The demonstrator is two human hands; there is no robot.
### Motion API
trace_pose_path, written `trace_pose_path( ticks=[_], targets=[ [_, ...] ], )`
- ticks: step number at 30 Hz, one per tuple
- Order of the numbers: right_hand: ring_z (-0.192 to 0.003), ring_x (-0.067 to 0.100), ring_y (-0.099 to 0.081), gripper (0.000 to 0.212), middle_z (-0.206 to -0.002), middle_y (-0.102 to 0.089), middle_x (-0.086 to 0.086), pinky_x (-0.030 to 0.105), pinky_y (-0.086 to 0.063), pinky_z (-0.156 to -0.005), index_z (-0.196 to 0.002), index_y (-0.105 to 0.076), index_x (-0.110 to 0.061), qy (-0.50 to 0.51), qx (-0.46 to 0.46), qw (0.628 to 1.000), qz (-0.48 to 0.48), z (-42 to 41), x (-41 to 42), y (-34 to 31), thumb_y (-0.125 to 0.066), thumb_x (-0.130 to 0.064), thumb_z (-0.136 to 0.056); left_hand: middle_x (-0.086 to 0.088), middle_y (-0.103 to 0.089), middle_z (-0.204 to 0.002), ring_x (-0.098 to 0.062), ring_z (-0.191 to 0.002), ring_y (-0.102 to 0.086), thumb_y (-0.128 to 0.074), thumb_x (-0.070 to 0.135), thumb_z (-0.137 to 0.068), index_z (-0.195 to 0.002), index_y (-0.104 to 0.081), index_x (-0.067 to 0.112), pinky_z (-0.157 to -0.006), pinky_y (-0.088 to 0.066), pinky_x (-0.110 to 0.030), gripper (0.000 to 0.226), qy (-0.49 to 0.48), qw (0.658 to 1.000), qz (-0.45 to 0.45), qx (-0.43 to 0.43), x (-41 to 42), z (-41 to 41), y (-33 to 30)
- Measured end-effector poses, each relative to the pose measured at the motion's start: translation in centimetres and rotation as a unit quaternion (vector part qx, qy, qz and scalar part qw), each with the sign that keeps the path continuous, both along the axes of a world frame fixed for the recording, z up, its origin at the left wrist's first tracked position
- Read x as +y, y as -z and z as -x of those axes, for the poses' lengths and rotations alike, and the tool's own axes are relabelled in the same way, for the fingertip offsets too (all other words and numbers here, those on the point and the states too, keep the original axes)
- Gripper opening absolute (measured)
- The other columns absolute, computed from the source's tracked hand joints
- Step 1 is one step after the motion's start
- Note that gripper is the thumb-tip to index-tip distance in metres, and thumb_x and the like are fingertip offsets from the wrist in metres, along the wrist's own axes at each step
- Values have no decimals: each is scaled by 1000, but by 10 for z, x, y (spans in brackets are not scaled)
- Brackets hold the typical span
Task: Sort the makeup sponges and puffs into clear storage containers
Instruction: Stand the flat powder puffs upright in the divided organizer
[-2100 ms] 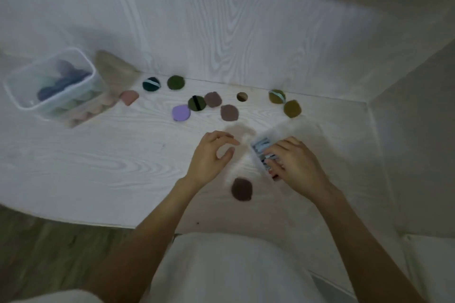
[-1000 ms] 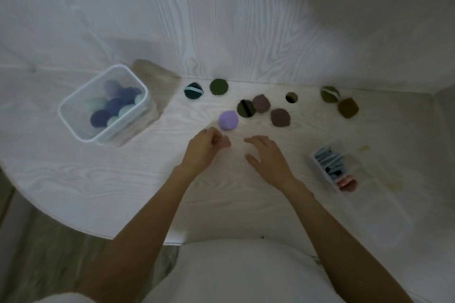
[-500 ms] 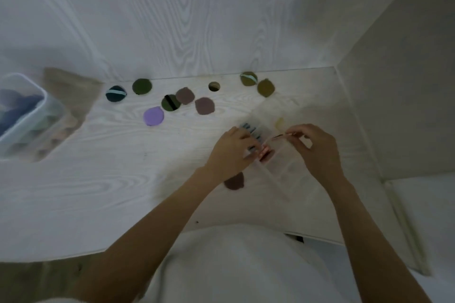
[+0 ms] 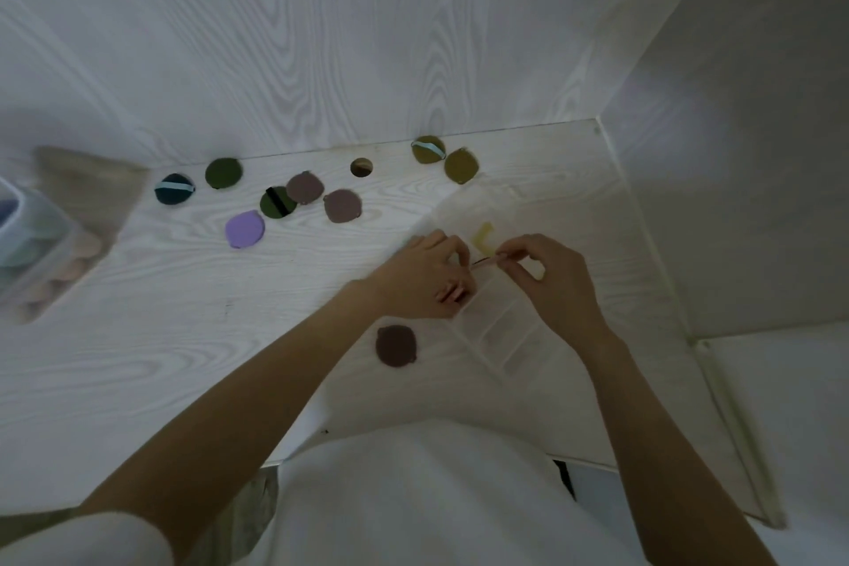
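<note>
Both hands meet over the clear divided container (image 4: 498, 326) at the table's right. Right hand (image 4: 558, 278) pinches a thin pink puff (image 4: 487, 262) edge-on, its long axis pointing left toward the left hand (image 4: 425, 278), whose curled fingers seem to hold pink pieces just below it.

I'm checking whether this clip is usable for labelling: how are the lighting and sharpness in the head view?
Head view: dim, bluish light; the clear divided organiser nearly vanishes against the pale table; the storage tub at the left edge is motion-smeared; wide-angle bending curves the table edges; the puffs, such as the purple puff, stay readable.
</note>
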State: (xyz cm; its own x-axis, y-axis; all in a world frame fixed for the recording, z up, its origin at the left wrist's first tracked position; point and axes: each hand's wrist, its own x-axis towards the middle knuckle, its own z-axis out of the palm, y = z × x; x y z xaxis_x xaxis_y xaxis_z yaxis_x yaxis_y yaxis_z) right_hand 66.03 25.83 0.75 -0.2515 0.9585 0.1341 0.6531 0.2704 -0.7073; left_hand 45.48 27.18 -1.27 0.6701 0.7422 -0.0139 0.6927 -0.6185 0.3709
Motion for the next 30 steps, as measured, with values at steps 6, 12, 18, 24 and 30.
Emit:
trace_pose_path(
  ticks=[6,12,18,24,30],
  targets=[
    [-83,14,-63,8,-91,-69,-2,27,-49,-79,-93,-69,-14,-53,-11,999,5,-3,8,4,-66,-13,-85,2,-57,-100,-16,-91,-44,-46,53,-71,-79,-70,31,-76,-43,-33,33,6,999,-50,15,7,2,3],
    [-75,18,-61,14,-85,-69,-2,28,-35,-75,-90,-70,-17,-191,-136,972,-8,10,20,2,-57,-21,-86,0,-61,-94,-23,-83,-54,-45,46,-72,-71,-69,24,-66,-45,-32,33,-18,998,-61,8,4,4,6],
    [-75,24,-60,19,-85,-70,3,38,-39,-82,-93,-69,-14,-236,-214,948,19,23,17,8,-51,-20,-90,-2,-62,-93,-24,-80,-54,-48,42,-70,-73,-68,20,-67,-50,-35,30,-70,997,-34,-26,-2,3,17],
    [-73,24,-59,18,-80,-72,3,29,-41,-83,-92,-71,-15,-233,-229,944,38,27,22,5,-54,-19,-91,-2,-64,-94,-22,-81,-56,-54,42,-71,-78,-69,19,-72,-50,-33,28,-98,994,-8,-55,-7,7,23],
    [-72,22,-60,21,-77,-69,5,34,-47,-63,-86,-73,-14,-236,-250,936,74,34,25,-4,-54,-23,-86,-1,-63,-102,-23,-95,-56,-58,44,-70,-93,-68,22,-79,-49,-38,33,-132,988,18,-77,-17,15,24]
  ],
)
